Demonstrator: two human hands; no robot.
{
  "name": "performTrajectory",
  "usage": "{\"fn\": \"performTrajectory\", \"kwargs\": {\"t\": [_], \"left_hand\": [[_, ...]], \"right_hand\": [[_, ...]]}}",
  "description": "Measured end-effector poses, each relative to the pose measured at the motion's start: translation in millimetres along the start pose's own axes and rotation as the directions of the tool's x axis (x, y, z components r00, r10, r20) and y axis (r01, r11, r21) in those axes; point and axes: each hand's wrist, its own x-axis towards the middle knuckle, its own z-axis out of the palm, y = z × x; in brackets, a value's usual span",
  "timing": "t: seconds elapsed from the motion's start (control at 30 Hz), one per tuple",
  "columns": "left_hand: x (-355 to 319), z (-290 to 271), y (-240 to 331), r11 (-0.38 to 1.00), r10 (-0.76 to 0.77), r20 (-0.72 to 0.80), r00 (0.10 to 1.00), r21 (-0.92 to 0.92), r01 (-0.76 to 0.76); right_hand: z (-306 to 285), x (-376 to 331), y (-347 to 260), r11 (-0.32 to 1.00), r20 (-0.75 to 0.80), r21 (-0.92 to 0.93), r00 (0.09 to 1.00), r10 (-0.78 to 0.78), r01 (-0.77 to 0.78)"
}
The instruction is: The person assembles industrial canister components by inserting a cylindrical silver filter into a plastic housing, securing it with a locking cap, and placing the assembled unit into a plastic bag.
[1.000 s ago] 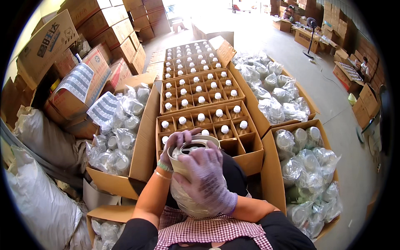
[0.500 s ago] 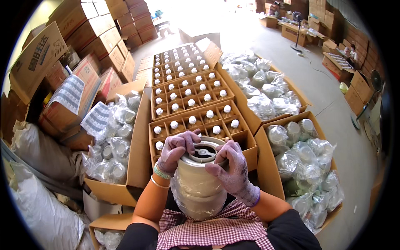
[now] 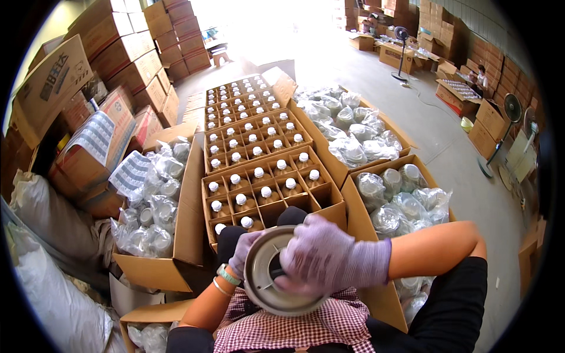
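In my lap, a round grey plastic cylinder [image 3: 259,294] is tipped so its open end faces up, showing a wide rim and a spoked central hole. My left hand [image 3: 242,254], in a lilac glove, grips its left side, with most of the fingers hidden behind it. Over the hole is my gloved right hand [image 3: 318,256], its fingers curled inward and slightly blurred. What those fingers hold, if anything, is hidden. Just beyond stands a divided carton [image 3: 329,215] of brown bottles with white caps [image 3: 266,192].
Cartons of plastic-wrapped containers stand at left [image 3: 159,200] and right [image 3: 406,206]. More bottle cartons [image 3: 253,141] extend away. Stacked boxes [image 3: 138,65] rise at far left, white sacks [image 3: 53,288] lie near left, and a standing fan [image 3: 401,56] is at far right.
The cylinder has tilted, turning its open end more toward me. My right hand has moved from the rim to over the hole, its forearm swinging out to the right.
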Motion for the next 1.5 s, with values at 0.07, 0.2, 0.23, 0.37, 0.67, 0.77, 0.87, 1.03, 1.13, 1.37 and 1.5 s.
{"fn": "performTrajectory", "kwargs": {"t": [0.07,0.2,0.23,0.37,0.67,0.77,0.87,1.03,1.13,1.37,1.5], "left_hand": [[-30.7,7.2,0.0,0.959,0.2,-0.238,0.95,0.246,-0.141],[-52.5,42.5,16.0,0.856,0.287,-0.495,0.82,0.517,0.012],[-56.7,43.5,15.2,0.848,0.301,-0.499,0.812,0.529,0.011],[-77.3,51.1,12.5,0.78,0.432,-0.508,0.745,0.626,-0.025],[-108.5,90.5,116.0,0.475,0.836,-0.303,0.458,0.818,-0.325],[-110.8,115.6,169.8,0.377,0.804,-0.115,0.584,0.858,-0.35],[-94.5,153.7,208.5,0.535,0.39,0.157,0.907,0.763,-0.362],[-135.8,116.5,174.1,0.741,0.319,-0.357,0.878,0.672,0.004],[-163.6,65.4,151.3,0.734,0.601,-0.554,0.577,0.667,-0.124],[-223.4,2.6,87.4,0.552,0.792,-0.569,0.222,0.822,0.14],[-225.0,-28.1,50.1,0.518,0.819,-0.549,0.164,0.832,0.197]], "right_hand": [[5.4,13.3,16.7,0.998,0.079,-0.038,0.996,0.049,-0.046],[27.7,29.9,57.3,0.962,0.033,0.053,0.963,0.266,-0.268],[32.8,29.2,68.4,0.959,-0.047,0.128,0.964,0.262,-0.254],[138.7,-4.3,97.2,0.088,-0.302,0.936,0.65,0.697,0.34],[107.6,13.5,24.6,0.186,-0.621,0.758,0.605,0.498,0.625],[19.4,22.2,7.8,0.401,-0.779,0.623,0.583,0.233,0.672],[-23.4,51.9,-29.7,0.814,-0.818,0.199,0.55,-0.168,0.545],[-2.8,69.3,-12.3,0.729,-0.74,0.411,0.667,-0.084,0.548],[58.3,34.1,18.2,0.486,-0.494,0.834,0.747,0.445,0.262],[271.4,-20.1,-6.7,-0.298,0.237,0.954,0.719,0.653,-0.044],[257.6,-0.9,-19.8,-0.959,0.395,0.255,0.919,-0.009,-0.119]]}}
